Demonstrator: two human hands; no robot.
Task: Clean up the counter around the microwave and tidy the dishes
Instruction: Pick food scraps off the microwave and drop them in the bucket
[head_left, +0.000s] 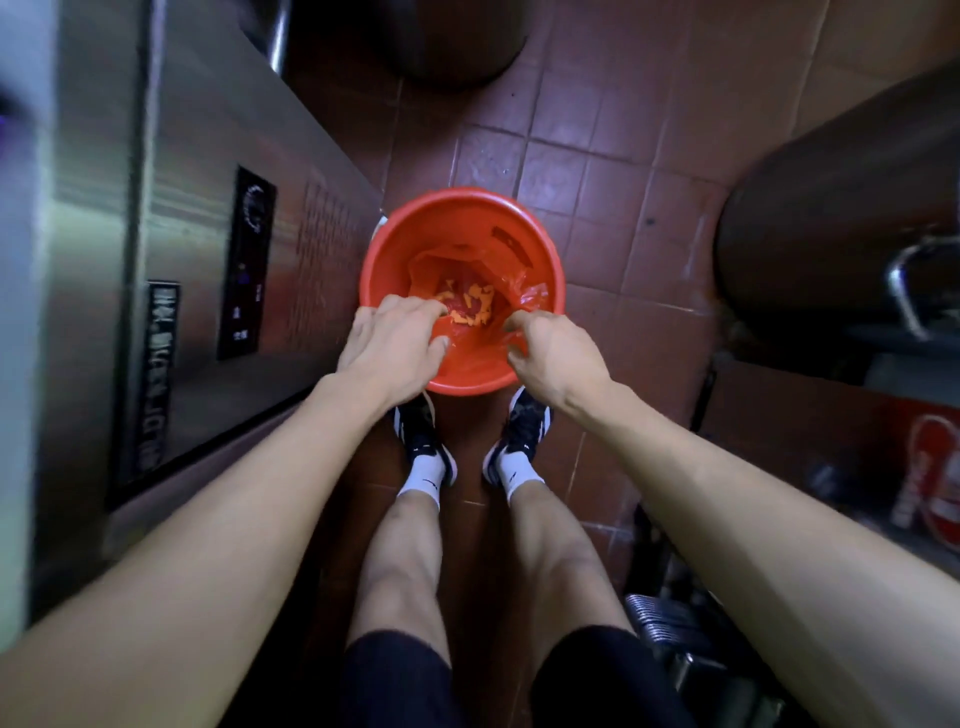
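Note:
A red plastic bucket (462, 218) stands on the tiled floor just in front of my feet. A red plastic bag (441, 265) lines it, with yellow-orange scraps (475, 304) lying at the bottom. My left hand (392, 345) reaches over the bucket's near left rim and pinches the bag's edge between fingers and thumb. On the near right side my right hand (558, 353) grips the bag's other edge. Both hands hold the bag apart inside the bucket.
A stainless steel appliance (197, 249) with a dark control panel (247, 260) stands close on the left. A large metal pot (841, 218) with a handle sits at the right, a red box (930, 467) below it. Another metal vessel (457, 36) stands on the floor beyond the bucket.

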